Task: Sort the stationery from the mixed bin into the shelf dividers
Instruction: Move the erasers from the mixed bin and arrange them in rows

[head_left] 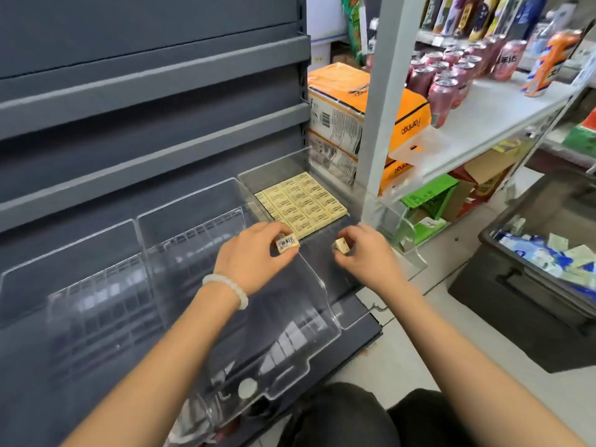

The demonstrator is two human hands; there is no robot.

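Head-worn view, facing forward and down, near the shelf dividers (225, 253)

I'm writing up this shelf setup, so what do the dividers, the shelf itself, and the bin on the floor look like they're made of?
Dividers: clear, glossy plastic, likely acrylic; you see through them and the edges catch glare.
Shelf: looks like painted sheet metal, matte dark grey, with folded front lips.
Bin: dark moulded plastic, dull finish, with a recessed handle.

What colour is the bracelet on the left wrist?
White, slightly translucent beads; the bracelet shows best in the head view, just below the left hand.
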